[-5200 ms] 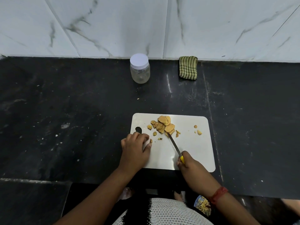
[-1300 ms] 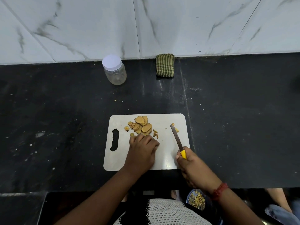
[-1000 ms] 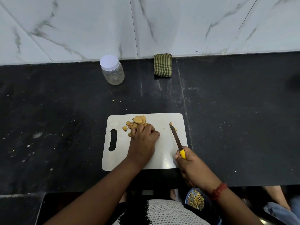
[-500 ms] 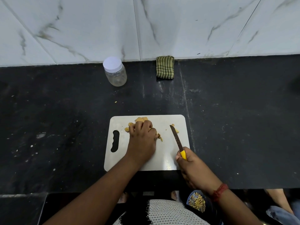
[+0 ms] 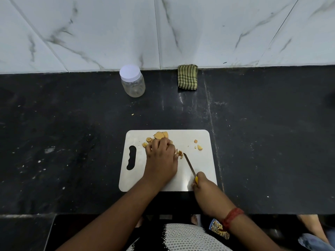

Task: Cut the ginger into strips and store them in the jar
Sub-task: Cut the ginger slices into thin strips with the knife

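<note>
A white cutting board (image 5: 203, 171) lies on the black counter. Tan ginger slices (image 5: 160, 135) are heaped near its far edge, with small bits (image 5: 199, 147) at the far right. My left hand (image 5: 161, 158) lies over most of the heap, fingers curled down on slices, and a few cut pieces (image 5: 180, 153) show at its right side. My right hand (image 5: 203, 183) grips a yellow-handled knife (image 5: 189, 164) whose tip points at those pieces. A clear jar (image 5: 133, 82) with a white lid on stands by the wall.
A folded green striped cloth (image 5: 187, 77) lies against the marble wall to the right of the jar. A ginger crumb (image 5: 132, 114) sits on the counter between jar and board. The counter's front edge runs just below the board.
My left hand moved forward from the board's near side onto the ginger heap. The knife swung left, so its tip now sits beside my left fingers.
</note>
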Available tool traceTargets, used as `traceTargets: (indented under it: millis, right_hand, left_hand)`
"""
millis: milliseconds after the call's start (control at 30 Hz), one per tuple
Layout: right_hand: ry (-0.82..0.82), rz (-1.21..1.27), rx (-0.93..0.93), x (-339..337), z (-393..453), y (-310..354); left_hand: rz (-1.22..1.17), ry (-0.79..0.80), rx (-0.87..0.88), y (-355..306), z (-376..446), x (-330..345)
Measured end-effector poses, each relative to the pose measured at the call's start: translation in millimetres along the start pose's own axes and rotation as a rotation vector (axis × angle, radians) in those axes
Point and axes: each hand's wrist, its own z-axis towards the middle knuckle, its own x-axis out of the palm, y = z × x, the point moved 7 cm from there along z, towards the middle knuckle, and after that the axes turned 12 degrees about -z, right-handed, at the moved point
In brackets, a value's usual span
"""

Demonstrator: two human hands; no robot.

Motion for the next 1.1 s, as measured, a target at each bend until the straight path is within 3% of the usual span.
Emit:
traceTargets:
  millis: [333,467,833,1100]
  right_hand:
    - [0.021,-0.023,-0.007,4.4,-3.6,0.9]
    - [0.007,-0.006,0.003,-0.6,-3.7,1.7]
    - [-0.033,0.09,0.029,-15.7,0.2,6.2]
    - [-0.034,0.138,0.044,-24.0,7.6,15.2]
  left_hand:
    - [-0.021,0.034,0.049,0.1,-3.5,1.4]
    - [-0.074,-0.046,0.044,5.1,-8.8,-9.5]
    - [-0.117,-0.159,-0.179,62.0,-36.1,-29.2]
    - [-0.001,-0.039,0.097,28.7,-3.6,-26.0]
